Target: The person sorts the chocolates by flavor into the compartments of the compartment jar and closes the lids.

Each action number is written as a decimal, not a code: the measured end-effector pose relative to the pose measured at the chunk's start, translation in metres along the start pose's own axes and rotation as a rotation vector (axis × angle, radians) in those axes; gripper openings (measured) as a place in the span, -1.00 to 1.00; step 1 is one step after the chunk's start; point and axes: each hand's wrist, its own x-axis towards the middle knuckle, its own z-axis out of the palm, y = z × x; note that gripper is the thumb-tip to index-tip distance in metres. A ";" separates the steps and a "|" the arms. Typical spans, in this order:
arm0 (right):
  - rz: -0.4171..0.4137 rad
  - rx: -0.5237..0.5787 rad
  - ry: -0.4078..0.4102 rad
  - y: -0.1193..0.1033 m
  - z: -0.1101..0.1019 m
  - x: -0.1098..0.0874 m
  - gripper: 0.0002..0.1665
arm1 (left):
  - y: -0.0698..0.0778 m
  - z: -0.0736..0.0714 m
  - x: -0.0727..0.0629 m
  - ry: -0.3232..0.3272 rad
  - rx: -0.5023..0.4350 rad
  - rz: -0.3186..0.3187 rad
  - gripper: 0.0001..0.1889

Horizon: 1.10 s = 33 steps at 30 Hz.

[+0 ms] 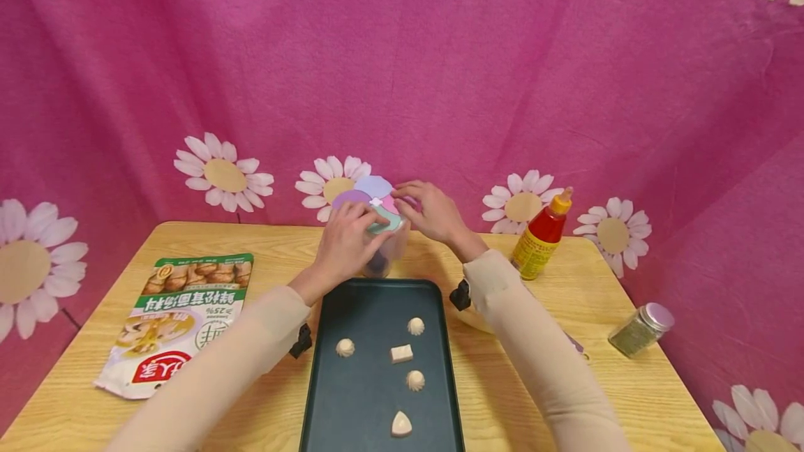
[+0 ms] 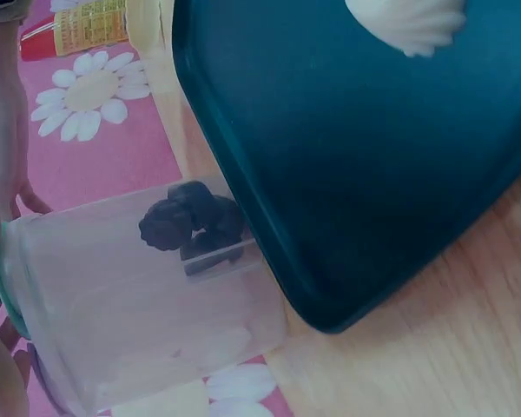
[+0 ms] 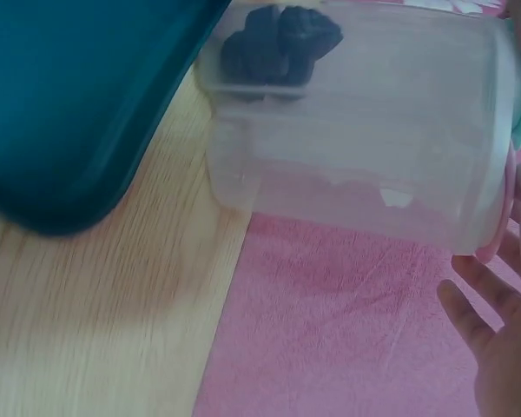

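A clear plastic container [image 3: 356,148] stands just behind the dark baking tray [image 1: 364,396], with several dark piped-looking pieces [image 2: 191,226] in one of its compartments. On its top are petal-shaped lids in purple [image 1: 352,197], pale blue [image 1: 373,185], pink and teal. My left hand [image 1: 345,243] holds the top from the near left, thumb by the teal petal [image 1: 386,220] and fingers over the purple one. From the right, my right hand [image 1: 433,211] touches the pink petal with its fingertips, its other fingers loosely spread. Several cream-coloured pieces [image 1: 400,353] lie on the tray.
A white and green food pouch [image 1: 182,319] lies at left. At right stand a red sauce bottle [image 1: 541,236] and a tilted-looking spice jar [image 1: 641,330]. Behind my right forearm, a pale round item [image 1: 472,317] is mostly hidden. Pink flowered cloth [image 1: 402,89] hangs behind the table.
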 end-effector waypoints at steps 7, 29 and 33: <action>-0.023 -0.117 0.025 0.004 -0.005 -0.013 -0.61 | -0.006 -0.008 -0.001 -0.058 0.001 -0.015 -0.77; -0.210 -0.166 0.178 -0.010 -0.004 -0.052 -0.71 | -0.039 -0.028 0.010 -0.199 -0.011 -0.124 -0.70; -0.235 -0.181 0.198 -0.012 -0.002 -0.052 -0.71 | -0.041 -0.029 0.014 -0.219 -0.016 -0.148 -0.68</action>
